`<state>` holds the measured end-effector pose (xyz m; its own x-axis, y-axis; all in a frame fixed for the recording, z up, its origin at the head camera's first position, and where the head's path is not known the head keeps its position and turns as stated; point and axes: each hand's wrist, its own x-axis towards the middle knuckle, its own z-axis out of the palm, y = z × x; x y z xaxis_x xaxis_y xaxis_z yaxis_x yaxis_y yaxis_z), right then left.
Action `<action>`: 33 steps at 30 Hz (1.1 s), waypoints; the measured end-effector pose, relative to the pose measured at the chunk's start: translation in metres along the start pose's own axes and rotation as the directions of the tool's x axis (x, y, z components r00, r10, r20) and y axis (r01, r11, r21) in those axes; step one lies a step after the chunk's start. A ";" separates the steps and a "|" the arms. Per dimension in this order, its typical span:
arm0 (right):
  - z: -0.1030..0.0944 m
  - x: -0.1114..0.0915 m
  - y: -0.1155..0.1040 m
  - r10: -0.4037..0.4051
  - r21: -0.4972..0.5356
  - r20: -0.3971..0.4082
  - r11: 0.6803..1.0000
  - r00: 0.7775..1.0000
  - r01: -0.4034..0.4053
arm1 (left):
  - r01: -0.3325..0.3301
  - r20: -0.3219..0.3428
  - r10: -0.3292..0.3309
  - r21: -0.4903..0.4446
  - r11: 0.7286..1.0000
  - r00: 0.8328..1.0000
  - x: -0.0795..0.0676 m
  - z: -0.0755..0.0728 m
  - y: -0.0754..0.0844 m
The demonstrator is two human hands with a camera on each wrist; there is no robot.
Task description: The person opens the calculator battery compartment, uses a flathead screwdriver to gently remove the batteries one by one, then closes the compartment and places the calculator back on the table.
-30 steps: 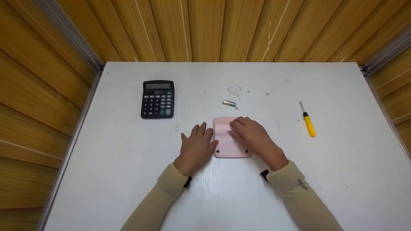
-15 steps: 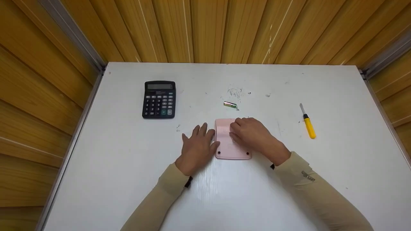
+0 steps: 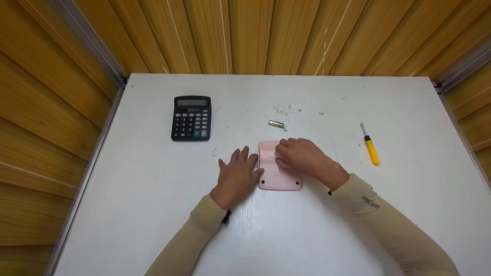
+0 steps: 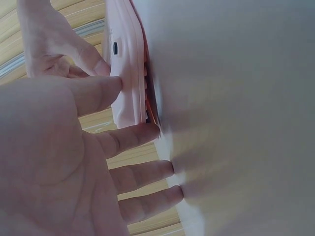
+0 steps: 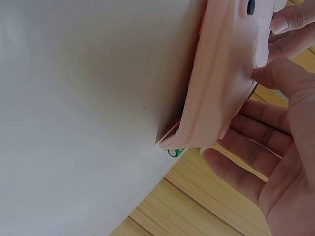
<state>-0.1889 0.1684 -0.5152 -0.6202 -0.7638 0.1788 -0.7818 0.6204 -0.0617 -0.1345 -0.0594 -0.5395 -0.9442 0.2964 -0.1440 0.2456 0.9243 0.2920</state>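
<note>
A pink calculator (image 3: 278,177) lies face down on the white table, with black rubber feet at its near corners. Key edges show under its rim in the left wrist view. My left hand (image 3: 236,178) steadies its left side: the thumb (image 4: 106,93) presses the edge, while the other fingers are spread straight onto the tabletop. Over the raised far part of the calculator's back, my right hand (image 3: 301,155) has its fingers bent, with the thumb (image 5: 275,76) on the back. Those fingers and thumb grip at the back, hiding the spot between them.
Beyond the calculator lies a small battery (image 3: 276,124). A black calculator (image 3: 191,119) sits face up at the back left. A screwdriver (image 3: 372,151) with a yellow handle lies to the right. Wood-look panels (image 3: 249,36) stand behind the table (image 3: 153,199).
My right wrist and forearm have swung outward to the right, while the fingers stay on the calculator's back. My left hand holds its place. The head view has shifted slightly.
</note>
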 end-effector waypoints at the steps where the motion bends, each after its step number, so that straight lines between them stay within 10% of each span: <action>1: 0.000 0.000 0.000 -0.006 -0.002 -0.001 1.000 1.000 0.006 | 0.000 0.001 0.000 0.000 1.000 1.000 0.000 0.000 0.000; 33: 0.010 -0.008 0.008 -0.108 0.011 -0.082 0.994 0.991 0.109 | -0.011 -0.020 0.011 -0.038 0.999 1.000 -0.002 0.000 -0.001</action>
<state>-0.1905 0.1775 -0.5273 -0.5250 -0.8089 0.2647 -0.8455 0.5314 -0.0530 -0.1327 -0.0606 -0.5392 -0.9457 0.3012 -0.1219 0.2478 0.9112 0.3291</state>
